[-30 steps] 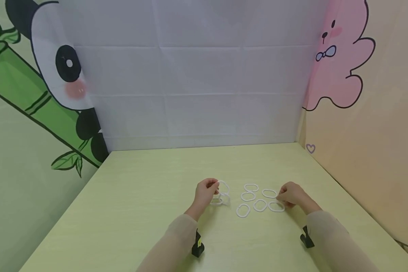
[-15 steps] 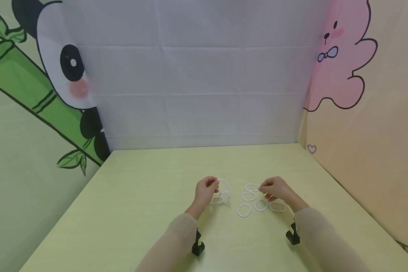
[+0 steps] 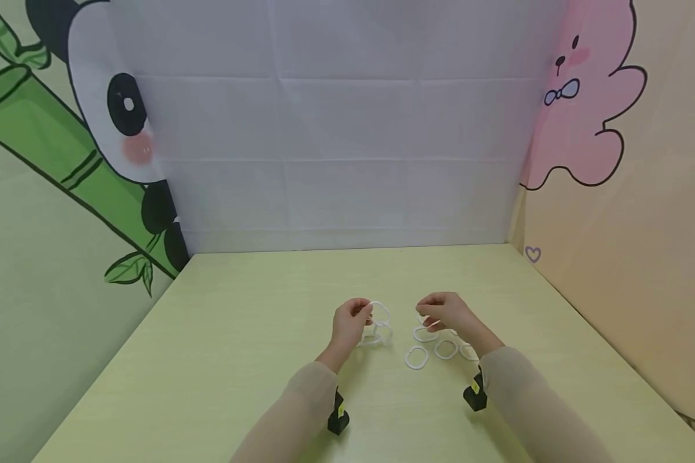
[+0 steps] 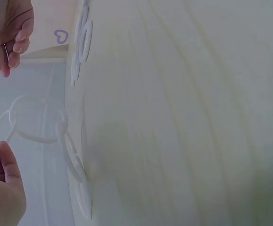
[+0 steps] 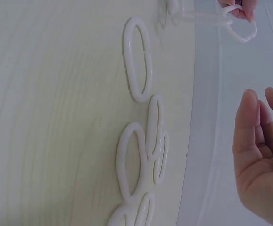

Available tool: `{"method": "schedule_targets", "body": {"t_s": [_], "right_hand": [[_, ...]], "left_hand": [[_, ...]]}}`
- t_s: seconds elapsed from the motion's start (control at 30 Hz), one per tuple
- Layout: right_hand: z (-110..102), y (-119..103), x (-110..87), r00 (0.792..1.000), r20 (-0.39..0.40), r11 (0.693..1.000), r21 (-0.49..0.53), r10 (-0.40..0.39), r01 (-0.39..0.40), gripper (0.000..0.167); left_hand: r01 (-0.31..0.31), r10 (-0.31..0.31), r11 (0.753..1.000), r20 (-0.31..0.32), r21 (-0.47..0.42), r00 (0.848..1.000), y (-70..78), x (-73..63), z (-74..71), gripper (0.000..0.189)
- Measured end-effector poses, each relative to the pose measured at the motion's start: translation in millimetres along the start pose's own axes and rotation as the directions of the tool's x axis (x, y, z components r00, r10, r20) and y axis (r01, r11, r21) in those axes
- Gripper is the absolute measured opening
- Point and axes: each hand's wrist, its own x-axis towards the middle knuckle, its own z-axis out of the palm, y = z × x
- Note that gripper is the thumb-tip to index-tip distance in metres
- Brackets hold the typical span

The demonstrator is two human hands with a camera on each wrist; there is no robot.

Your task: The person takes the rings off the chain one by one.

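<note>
My left hand [image 3: 350, 323] pinches a white oval plastic link between thumb and fingertips. From it hangs a short chain [image 4: 37, 139] of joined white links, its lower end down at the tabletop. To the right, my right hand [image 3: 450, 315] hovers above several loose white links [image 3: 446, 350]. In the right wrist view, the right hand [image 5: 261, 146] has bent fingers with a gap to the thumb and nothing between them. One loose link [image 5: 137, 59] lies nearest the chain. In the head view, the right hand partly covers the links behind it.
The pale yellow-green table [image 3: 266, 302] meets a white cloth backdrop [image 3: 347, 161] at the back. A wall [image 3: 625, 270] with a pink cartoon stands on the right, and a panda-and-bamboo wall [image 3: 46, 270] on the left. Each wrist wears a black device [image 3: 338, 418].
My right hand has moved left and a little farther away, from the right-hand loose links to above the far left ones. The left hand stays nearly still, holding the chain.
</note>
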Motion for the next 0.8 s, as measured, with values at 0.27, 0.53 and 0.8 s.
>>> {"method": "schedule_targets", "body": {"t_s": [0.27, 0.53, 0.8], "right_hand": [[18, -3, 8.0, 0.999, 0.031, 0.999, 0.021, -0.026, 0.026, 0.026], [33, -5, 11.5, 0.999, 0.040, 0.999, 0.045, -0.009, 0.007, 0.023], [41, -12, 9.1, 0.998, 0.064, 0.998, 0.056, -0.027, 0.024, 0.027]], "left_hand": [[-0.010, 0.010, 1.000, -0.029, 0.004, 1.000, -17.3, 10.2, 4.7, 0.016], [-0.003, 0.003, 1.000, -0.014, -0.030, 1.000, -12.1, 7.5, 4.0, 0.018], [-0.005, 0.003, 0.999, -0.035, -0.039, 0.999, 1.6, -0.3, 5.4, 0.016]]}}
